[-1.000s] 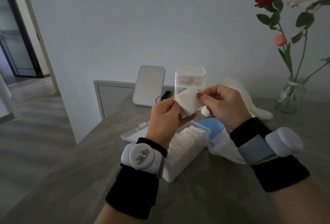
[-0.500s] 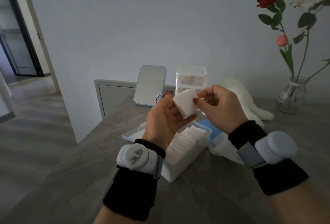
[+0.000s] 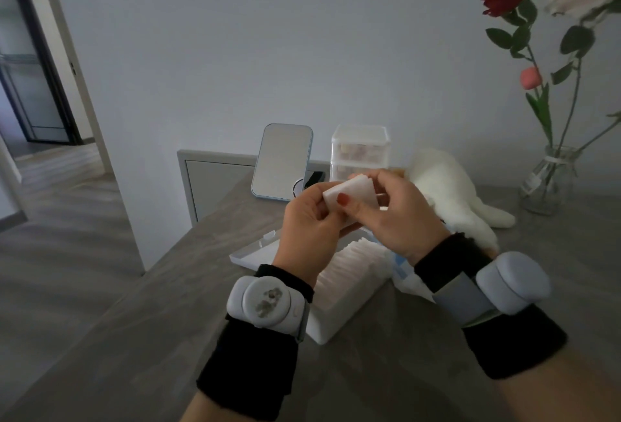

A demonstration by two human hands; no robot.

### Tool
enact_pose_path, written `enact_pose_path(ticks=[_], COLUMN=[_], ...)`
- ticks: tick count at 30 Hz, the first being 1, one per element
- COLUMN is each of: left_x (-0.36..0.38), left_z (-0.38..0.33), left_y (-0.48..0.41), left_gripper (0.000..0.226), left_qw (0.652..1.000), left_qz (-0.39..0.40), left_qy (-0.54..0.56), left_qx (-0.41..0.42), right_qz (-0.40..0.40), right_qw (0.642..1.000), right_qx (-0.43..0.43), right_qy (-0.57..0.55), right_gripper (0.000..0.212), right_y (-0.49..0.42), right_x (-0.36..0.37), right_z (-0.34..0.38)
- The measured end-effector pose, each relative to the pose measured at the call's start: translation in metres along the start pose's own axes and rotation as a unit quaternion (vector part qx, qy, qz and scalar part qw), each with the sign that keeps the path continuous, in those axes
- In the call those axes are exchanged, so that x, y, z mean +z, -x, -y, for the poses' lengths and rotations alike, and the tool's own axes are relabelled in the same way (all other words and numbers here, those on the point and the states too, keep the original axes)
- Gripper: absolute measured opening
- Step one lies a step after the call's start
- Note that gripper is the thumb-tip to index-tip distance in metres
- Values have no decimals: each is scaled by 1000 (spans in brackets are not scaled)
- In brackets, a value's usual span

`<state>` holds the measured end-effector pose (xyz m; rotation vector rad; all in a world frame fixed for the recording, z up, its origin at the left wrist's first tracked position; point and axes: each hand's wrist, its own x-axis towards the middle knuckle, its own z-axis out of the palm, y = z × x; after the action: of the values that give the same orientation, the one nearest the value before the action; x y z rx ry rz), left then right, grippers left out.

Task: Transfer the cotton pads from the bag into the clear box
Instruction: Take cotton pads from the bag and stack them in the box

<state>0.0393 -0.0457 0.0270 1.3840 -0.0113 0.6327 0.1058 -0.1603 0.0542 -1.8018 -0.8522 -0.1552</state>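
Note:
A small stack of white cotton pads (image 3: 356, 190) is held up in front of me above the table. My left hand (image 3: 311, 230) cups it from the left and below. My right hand (image 3: 393, 216) pinches it, thumb on the front face. Under my hands stands the clear box (image 3: 346, 310), open and packed with a row of upright white pads. Its lid (image 3: 255, 250) lies flat to the left of it. The blue and white bag (image 3: 403, 273) lies to the right of the box, mostly hidden behind my right wrist.
A small standing mirror (image 3: 282, 161) and a clear drawer organiser (image 3: 360, 151) stand at the back of the grey table (image 3: 386, 371). A white plush toy (image 3: 450, 193) lies at the right, and a glass vase (image 3: 546, 183) with roses stands far right. The table's left edge drops to the floor.
My right hand has shifted its grip, the thumb now lying across the front of the pads. Both hands have lowered the stack slightly and turned it flatter.

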Motion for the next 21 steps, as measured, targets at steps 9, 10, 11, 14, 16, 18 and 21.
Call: enact_pose_path(ticks=[9,10,11,14,16,18,21], left_x=[-1,-1,-1,-1,0,-1,-2], left_z=[-1,-1,-1,-2,-4,-5,-3], left_y=[0,0,0,1,0,-2,-6], left_gripper=[22,22,23,25,20,29,58], left_qw=[1000,1000,1000,999,997,993,996], left_qz=[-3,-2,0,6,-8,-26,-62], left_qy=[-2,-1,1,30,75,104,43], left_qx=[2,0,-1,-11,-36,-56,-50], right_qz=[-104,-110,-108,-98,-108,-101,-80], right_qw=[991,990,991,995,993,994,993], right_qx=[-10,-6,-2,-17,-35,-47,-84], right_qy=[-81,-85,-74,-5,7,6,10], right_gripper=[12,13,16,17,17,16,12], right_y=[-3,-3,-2,0,2,3,7], right_x=[2,3,5,9,11,16,23], right_z=[-3,-3,-3,-5,-5,-5,-2])
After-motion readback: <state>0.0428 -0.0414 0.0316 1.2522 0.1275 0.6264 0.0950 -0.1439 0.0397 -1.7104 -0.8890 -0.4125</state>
